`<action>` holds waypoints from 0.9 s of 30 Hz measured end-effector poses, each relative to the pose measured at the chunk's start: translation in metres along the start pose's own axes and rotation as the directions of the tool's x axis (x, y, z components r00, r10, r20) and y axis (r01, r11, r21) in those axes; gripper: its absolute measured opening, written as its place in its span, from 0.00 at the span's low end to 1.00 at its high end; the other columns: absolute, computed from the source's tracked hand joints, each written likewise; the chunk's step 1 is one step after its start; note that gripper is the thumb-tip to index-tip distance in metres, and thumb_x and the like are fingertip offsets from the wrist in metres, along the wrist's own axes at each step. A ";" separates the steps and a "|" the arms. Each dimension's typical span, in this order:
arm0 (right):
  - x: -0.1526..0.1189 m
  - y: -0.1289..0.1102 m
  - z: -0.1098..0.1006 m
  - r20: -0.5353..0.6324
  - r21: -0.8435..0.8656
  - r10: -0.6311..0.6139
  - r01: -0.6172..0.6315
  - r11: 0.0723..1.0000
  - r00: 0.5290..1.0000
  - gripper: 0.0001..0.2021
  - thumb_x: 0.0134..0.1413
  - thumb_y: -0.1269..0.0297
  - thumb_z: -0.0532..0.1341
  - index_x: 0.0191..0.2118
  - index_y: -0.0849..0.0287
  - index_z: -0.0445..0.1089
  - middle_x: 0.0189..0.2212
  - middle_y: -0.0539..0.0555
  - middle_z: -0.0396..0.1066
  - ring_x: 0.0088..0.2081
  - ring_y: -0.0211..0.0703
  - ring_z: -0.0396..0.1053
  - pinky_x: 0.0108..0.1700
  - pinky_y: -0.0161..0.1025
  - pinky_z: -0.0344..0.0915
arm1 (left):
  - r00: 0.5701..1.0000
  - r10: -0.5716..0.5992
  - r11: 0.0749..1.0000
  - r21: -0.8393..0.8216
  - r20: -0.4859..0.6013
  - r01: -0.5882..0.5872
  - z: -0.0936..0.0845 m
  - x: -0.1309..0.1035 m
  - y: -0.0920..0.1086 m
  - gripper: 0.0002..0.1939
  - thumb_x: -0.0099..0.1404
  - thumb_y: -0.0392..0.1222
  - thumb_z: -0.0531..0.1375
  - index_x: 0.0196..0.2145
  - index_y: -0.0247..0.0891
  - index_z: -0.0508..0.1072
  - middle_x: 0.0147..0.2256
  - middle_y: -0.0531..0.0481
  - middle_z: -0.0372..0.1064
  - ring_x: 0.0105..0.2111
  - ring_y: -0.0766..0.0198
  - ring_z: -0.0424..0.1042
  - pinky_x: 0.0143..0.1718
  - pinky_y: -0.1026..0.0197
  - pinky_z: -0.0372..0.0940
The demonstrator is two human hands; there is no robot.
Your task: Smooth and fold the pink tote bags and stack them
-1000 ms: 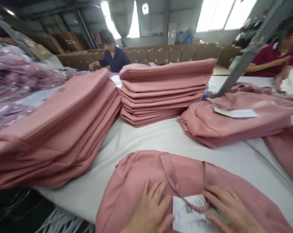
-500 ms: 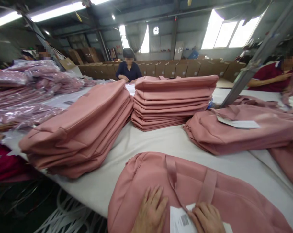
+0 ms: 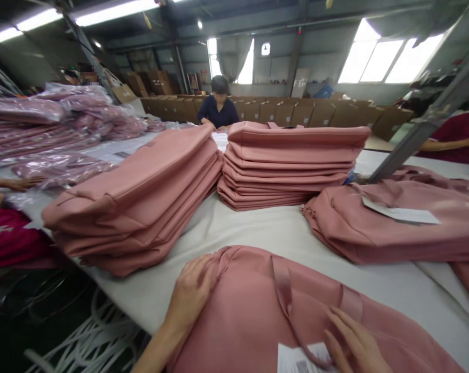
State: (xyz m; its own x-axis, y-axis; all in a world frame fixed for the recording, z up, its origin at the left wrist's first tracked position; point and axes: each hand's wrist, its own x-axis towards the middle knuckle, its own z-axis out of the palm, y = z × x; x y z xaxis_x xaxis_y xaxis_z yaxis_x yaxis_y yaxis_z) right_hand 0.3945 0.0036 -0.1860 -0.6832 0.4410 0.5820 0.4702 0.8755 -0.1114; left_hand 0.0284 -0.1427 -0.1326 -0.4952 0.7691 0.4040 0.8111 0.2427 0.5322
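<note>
A pink bag with two webbing straps lies on the table right in front of me. My left hand is at its upper left end, fingers bent around the edge beside the zip seam; the thumb is hidden. Over the bag's front, my right hand has its fingers stretched out and apart, close to the strap. A white printed paper tag lies on the bag just left of that hand, partly under a thin pink cord.
Folded pink bags form a left stack and a back stack. Another bag with a tag lies right, near a metal post. Plastic-wrapped bags are piled at far left. Co-workers sit around the table.
My left hand has moved left from the bag's face to its end. My right hand has let go of the tag and cord and opened. The view has shifted slightly left.
</note>
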 end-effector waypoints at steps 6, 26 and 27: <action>0.148 -0.039 0.037 0.136 0.274 -0.187 0.144 0.951 0.973 0.19 0.60 0.66 0.55 0.57 0.57 0.61 0.50 0.59 0.68 0.49 0.48 0.68 0.49 0.43 0.68 | 0.949 -0.216 0.919 -0.280 0.227 0.276 -0.004 0.046 -0.044 0.18 0.66 0.49 0.51 0.46 0.38 0.72 0.46 0.47 0.73 0.48 0.59 0.70 0.53 0.56 0.64; 0.212 -0.075 0.117 0.444 0.590 -0.188 -0.128 0.797 0.876 0.06 0.61 0.62 0.57 0.41 0.56 0.68 0.33 0.52 0.72 0.35 0.43 0.69 0.37 0.38 0.64 | 0.652 0.342 0.756 -0.610 0.676 0.237 0.018 0.118 -0.055 0.29 0.69 0.58 0.43 0.56 0.38 0.66 0.53 0.43 0.68 0.52 0.58 0.67 0.53 0.61 0.60; 0.215 -0.075 0.111 0.412 0.600 -0.195 -0.104 0.793 0.890 0.07 0.61 0.62 0.56 0.42 0.55 0.68 0.32 0.52 0.72 0.34 0.43 0.69 0.37 0.38 0.65 | 0.610 0.353 0.812 -0.556 0.709 0.177 0.014 0.121 -0.052 0.28 0.68 0.59 0.44 0.56 0.41 0.67 0.52 0.45 0.69 0.50 0.57 0.68 0.51 0.60 0.61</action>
State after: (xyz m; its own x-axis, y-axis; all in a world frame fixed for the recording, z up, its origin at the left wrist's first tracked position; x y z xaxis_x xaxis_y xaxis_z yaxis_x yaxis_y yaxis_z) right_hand 0.1503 0.0546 -0.1414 -0.9302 0.3029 0.2074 0.1088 0.7670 -0.6323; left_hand -0.0687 -0.0541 -0.1218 0.2049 0.9743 -0.0935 0.3980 0.0044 0.9174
